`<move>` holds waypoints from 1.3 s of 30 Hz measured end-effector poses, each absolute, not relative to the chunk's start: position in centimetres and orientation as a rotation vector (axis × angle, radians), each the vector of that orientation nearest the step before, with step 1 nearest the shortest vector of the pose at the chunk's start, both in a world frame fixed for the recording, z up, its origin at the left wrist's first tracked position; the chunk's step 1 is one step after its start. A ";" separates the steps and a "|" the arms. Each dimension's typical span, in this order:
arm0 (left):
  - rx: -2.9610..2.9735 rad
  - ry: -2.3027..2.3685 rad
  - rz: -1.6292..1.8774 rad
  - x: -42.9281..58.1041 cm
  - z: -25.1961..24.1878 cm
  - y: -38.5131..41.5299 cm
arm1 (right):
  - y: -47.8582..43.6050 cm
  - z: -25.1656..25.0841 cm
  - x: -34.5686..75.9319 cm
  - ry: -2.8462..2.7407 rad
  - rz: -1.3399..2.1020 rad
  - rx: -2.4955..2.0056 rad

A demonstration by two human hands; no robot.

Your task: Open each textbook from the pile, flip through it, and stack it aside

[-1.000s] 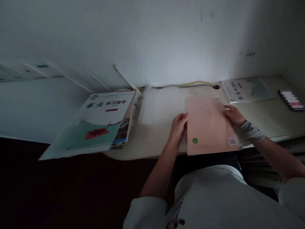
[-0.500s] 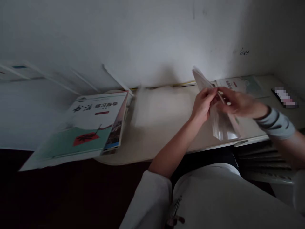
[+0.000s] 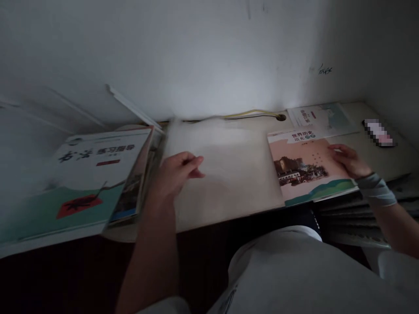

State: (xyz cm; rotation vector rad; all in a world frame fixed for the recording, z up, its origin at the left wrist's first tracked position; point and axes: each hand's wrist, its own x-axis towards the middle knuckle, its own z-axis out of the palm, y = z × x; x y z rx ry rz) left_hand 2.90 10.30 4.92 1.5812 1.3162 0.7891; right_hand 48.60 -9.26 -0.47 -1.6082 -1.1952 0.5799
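Observation:
A book with a pink and green cover point(image 3: 304, 163), showing buildings, lies on the desk toward the right. My right hand point(image 3: 349, 160), a grey band at its wrist, is at the book's right edge with bent fingers, thumb and fingertips on the cover. My left hand point(image 3: 178, 172) hovers over the desk's left half. Its fingers are curled, the thumb lies close to them, and nothing shows between them. Beneath and beside it a pale, see-through sheet point(image 3: 225, 144) seems to lie on the desk, though its edges are blurred.
A stack of books point(image 3: 94, 174) stands at the left, its white and green top book jutting past the desk edge. A similar booklet point(image 3: 322, 120) lies at the back right, near a phone point(image 3: 379, 132). A yellow cable point(image 3: 252, 112) runs along the wall to a hole.
The folded thing with clear plastic is no longer raised between my hands; the pink book now lies flat. My left hand has moved left, while the right has moved toward the book's right edge.

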 end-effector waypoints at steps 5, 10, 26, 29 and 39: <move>2.066 1.871 0.316 2.2 3.6 9.8 | -9.2 -3.2 46.5 -1.269 0.453 -1.833; 2.662 1.684 0.374 7.2 2.4 5.8 | -7.0 -1.0 41.2 -1.736 -0.058 -1.868; 2.710 1.380 -0.079 11.6 -3.2 3.1 | -2.3 -2.2 32.6 -2.383 0.131 -1.813; 2.736 1.394 -0.062 12.1 -2.7 2.6 | -2.6 -2.3 35.8 -2.227 0.111 -1.879; 2.864 0.919 -0.001 16.4 -3.1 -1.2 | -6.5 -3.2 44.6 -1.641 0.087 -2.429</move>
